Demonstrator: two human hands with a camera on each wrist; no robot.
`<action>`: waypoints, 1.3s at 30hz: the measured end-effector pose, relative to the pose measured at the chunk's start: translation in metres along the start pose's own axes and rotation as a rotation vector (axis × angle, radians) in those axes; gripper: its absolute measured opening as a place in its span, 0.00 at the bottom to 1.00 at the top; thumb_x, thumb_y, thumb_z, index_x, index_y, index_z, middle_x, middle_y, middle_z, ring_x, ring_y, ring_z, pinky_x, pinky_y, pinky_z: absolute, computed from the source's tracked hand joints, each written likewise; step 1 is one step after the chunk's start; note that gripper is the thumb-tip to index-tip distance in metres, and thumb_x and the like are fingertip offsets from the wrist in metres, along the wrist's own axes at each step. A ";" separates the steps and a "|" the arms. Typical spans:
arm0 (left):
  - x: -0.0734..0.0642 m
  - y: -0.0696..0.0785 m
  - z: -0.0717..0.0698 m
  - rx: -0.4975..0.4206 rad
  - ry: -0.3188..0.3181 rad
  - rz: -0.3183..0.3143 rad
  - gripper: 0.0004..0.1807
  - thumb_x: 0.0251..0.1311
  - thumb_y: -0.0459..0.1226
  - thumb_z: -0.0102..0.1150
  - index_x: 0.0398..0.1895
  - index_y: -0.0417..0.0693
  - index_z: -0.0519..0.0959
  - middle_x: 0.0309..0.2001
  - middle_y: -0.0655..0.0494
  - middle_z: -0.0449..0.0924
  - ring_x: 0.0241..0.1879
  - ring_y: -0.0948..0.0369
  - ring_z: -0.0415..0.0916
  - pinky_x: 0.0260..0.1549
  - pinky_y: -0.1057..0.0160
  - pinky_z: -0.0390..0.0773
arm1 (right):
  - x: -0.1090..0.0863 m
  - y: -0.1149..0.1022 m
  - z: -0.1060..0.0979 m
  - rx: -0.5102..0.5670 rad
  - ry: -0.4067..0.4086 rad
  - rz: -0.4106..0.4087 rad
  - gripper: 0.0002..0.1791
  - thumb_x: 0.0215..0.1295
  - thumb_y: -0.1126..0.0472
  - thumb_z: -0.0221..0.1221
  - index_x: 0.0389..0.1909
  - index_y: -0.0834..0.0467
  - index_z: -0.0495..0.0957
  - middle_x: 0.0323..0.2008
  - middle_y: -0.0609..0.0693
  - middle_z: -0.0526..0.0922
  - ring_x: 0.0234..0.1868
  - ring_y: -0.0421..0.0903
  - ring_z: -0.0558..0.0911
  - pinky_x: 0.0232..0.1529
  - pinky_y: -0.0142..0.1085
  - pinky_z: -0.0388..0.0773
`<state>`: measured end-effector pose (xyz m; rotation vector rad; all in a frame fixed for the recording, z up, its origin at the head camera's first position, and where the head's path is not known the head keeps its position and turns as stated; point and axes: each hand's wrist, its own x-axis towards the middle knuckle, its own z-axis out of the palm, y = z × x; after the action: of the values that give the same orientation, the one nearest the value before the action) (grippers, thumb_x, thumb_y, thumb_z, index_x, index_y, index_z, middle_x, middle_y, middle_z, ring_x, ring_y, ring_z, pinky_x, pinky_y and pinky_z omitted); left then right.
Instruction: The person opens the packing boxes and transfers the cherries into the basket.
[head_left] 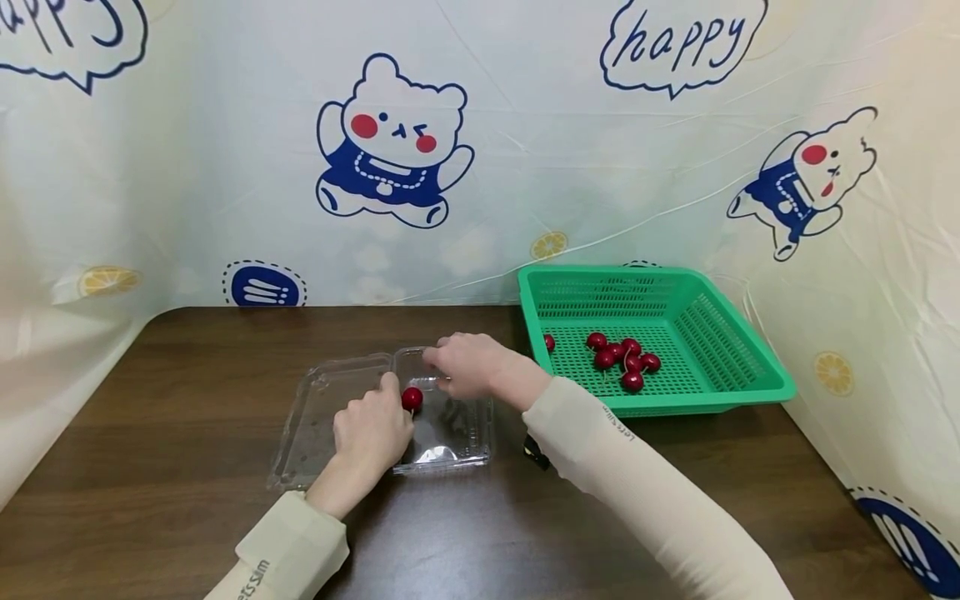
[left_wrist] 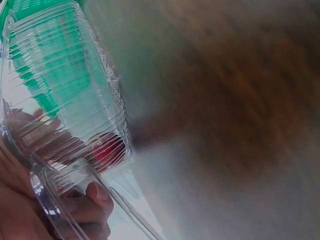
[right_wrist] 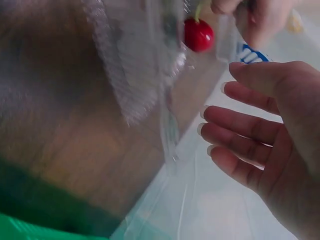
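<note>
A clear plastic clamshell box [head_left: 465, 459] lies unfolded on the table, its lid [head_left: 311, 417] spread to the left. My left hand [head_left: 372, 427] grips the box at the hinge side; in the left wrist view its fingers [left_wrist: 95, 200] curl round the plastic edge. One red cherry [head_left: 412, 399] sits inside the box beside that hand, its stem showing in the right wrist view. Over the far part of the box is my right hand [head_left: 471, 365], and the right wrist view shows its fingers [right_wrist: 245, 120] loosely bent, with nothing between them.
A green slotted basket [head_left: 712, 333] stands at the back right, with several cherries [head_left: 632, 363] on its floor. Brown wooden table [head_left: 150, 467] surrounds the box. A printed cloth [head_left: 495, 167] hangs behind the table. Something small and black [head_left: 536, 452] shows below the right sleeve.
</note>
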<state>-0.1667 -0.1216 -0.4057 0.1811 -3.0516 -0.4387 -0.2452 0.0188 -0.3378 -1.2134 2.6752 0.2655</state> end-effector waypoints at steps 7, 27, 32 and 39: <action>-0.001 -0.001 0.000 0.000 0.005 0.002 0.12 0.60 0.39 0.55 0.40 0.39 0.69 0.30 0.36 0.82 0.26 0.38 0.79 0.20 0.44 0.74 | 0.006 -0.013 0.012 -0.038 0.019 -0.065 0.18 0.71 0.55 0.54 0.59 0.47 0.76 0.49 0.47 0.84 0.50 0.46 0.83 0.47 0.41 0.81; 0.001 0.001 0.000 -0.009 0.005 -0.003 0.11 0.61 0.39 0.52 0.38 0.40 0.68 0.32 0.36 0.82 0.29 0.36 0.80 0.23 0.43 0.74 | 0.011 -0.025 0.040 -0.042 0.152 -0.169 0.08 0.71 0.57 0.56 0.44 0.52 0.81 0.41 0.48 0.84 0.42 0.45 0.85 0.45 0.37 0.81; 0.000 0.001 0.000 -0.009 0.006 -0.001 0.10 0.60 0.38 0.53 0.38 0.40 0.68 0.31 0.36 0.82 0.28 0.36 0.80 0.23 0.43 0.74 | 0.011 -0.026 0.043 -0.027 0.150 -0.168 0.07 0.70 0.59 0.56 0.43 0.53 0.80 0.41 0.49 0.84 0.42 0.46 0.85 0.46 0.36 0.81; 0.000 0.001 0.000 -0.003 0.001 -0.001 0.10 0.59 0.38 0.53 0.39 0.40 0.68 0.31 0.36 0.82 0.28 0.37 0.80 0.22 0.43 0.74 | 0.011 -0.029 0.046 -0.035 0.099 -0.132 0.09 0.70 0.59 0.55 0.49 0.53 0.77 0.47 0.51 0.82 0.45 0.48 0.84 0.49 0.38 0.80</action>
<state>-0.1664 -0.1208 -0.4056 0.1820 -3.0502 -0.4430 -0.2258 0.0032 -0.3874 -1.4424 2.6682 0.2384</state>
